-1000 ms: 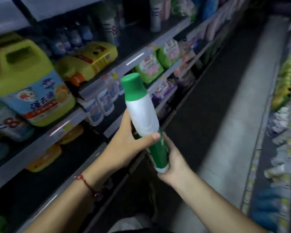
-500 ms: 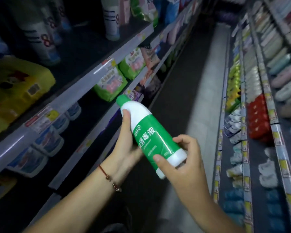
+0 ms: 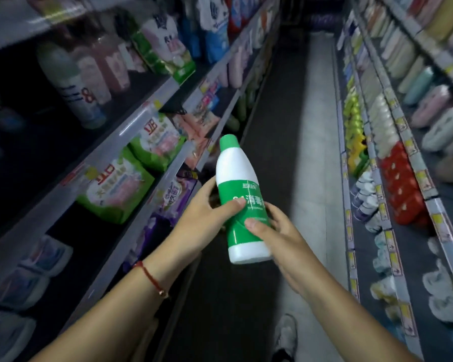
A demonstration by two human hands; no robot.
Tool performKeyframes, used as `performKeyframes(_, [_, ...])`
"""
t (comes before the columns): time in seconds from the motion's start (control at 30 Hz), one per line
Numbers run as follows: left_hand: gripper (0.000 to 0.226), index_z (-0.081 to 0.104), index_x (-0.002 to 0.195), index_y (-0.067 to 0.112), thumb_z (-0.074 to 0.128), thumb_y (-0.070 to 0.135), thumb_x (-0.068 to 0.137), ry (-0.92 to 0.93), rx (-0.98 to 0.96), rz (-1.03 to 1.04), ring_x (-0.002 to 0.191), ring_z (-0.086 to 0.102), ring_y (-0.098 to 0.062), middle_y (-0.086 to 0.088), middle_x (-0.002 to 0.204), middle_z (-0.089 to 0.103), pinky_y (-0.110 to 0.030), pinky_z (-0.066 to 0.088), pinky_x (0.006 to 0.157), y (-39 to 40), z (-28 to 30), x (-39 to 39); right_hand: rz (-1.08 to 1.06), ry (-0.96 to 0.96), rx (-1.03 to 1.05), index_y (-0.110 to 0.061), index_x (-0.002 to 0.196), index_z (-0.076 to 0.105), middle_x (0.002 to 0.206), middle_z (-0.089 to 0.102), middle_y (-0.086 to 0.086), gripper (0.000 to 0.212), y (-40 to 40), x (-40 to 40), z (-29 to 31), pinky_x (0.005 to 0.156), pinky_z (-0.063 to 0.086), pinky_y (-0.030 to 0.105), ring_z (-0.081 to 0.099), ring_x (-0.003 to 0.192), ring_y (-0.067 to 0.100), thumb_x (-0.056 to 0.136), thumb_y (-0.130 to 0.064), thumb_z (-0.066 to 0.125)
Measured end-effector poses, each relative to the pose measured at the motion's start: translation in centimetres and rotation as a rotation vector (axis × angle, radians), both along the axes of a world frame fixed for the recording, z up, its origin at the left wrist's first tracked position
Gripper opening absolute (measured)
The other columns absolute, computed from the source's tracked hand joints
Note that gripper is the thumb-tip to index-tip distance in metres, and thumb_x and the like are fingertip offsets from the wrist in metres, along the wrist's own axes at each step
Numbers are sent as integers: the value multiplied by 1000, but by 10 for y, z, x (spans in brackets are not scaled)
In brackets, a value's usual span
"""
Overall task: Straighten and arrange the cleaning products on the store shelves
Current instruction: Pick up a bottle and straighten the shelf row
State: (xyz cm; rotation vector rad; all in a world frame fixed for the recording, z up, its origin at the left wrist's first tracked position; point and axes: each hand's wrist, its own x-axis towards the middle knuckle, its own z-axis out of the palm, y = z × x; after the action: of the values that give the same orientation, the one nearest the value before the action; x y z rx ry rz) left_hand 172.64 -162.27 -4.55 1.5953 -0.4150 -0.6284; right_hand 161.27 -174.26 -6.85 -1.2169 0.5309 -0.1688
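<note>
Above the aisle floor (image 3: 317, 126), both hands grip the near-upright bottle (image 3: 239, 202), green cap up.

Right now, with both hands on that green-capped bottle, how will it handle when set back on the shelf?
The bottle looks like rigid plastic, so it probably won't buckle under the fingers. Its glossy label may be a little slippery; both the left hand and right hand grip it. Tall and narrow, it could tip if set down carelessly.
</note>
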Motion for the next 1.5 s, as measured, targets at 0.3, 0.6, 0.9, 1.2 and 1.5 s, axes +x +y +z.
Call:
performKeyframes(0.3, [75,45,141,34,83,9,82,-175,-128,121,107,74,-26,-5,122,72,-40,62,84,-105,73,61,276,-310,-399,-39,127,54,117,72,-8,64,-135,94,78,87,60,36,71,106,12,78,-10,85])
performKeyframes(0.6, [72,46,139,32,80,5,83,-394,-186,465,100,76,-24,-6,119,72,-34,62,76,-79,167,131,560,-449,-733,-50,143,32,131,53,-26,76,-136,219,170,97,49,28,54,119,-3,81,-49,75])
performKeyframes(0.9, [76,46,138,36,83,3,80,-475,-276,592,93,77,-22,-4,112,74,-35,63,71,-61,189,214,679,-478,-768,-50,139,33,113,53,-34,64,-122,319,213,75,45,5,52,91,-30,90,-39,72])
performKeyframes(1.2, [82,47,129,43,92,9,70,-544,-262,590,98,75,-18,5,109,74,-42,64,81,-41,206,290,684,-470,-966,-46,150,23,133,48,-22,79,-108,394,238,95,43,22,47,114,-7,88,-44,72])
performKeyframes(1.5, [83,46,129,38,88,2,67,-652,-303,758,94,76,-18,3,105,75,-32,62,69,16,232,279,892,-705,-1051,-74,116,37,124,61,-28,56,-56,430,277,101,52,37,59,115,-5,76,-60,74])
